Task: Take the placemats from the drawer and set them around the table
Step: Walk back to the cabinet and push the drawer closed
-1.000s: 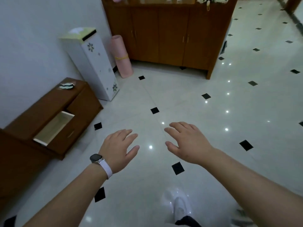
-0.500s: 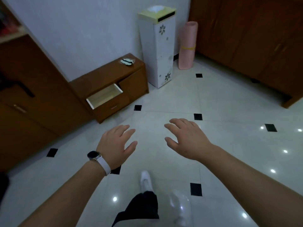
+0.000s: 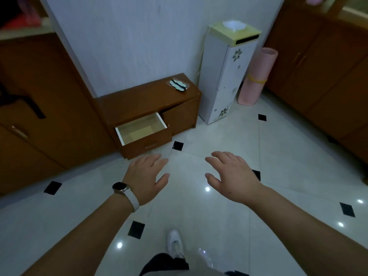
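Both hands reach forward with nothing in them, left hand (image 3: 146, 176) and right hand (image 3: 232, 175) loosely spread above the tiled floor (image 3: 229, 226), near the pulled-out drawer (image 3: 142, 129).

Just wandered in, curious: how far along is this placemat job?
Done: the drawer stands pulled open. In hand: nothing; the left hand and right hand hover empty, fingers spread, short of it. Left, seemingly: everything else; no placemat or table is visible.

Brown drawer (image 3: 144, 136) (pale inside), open
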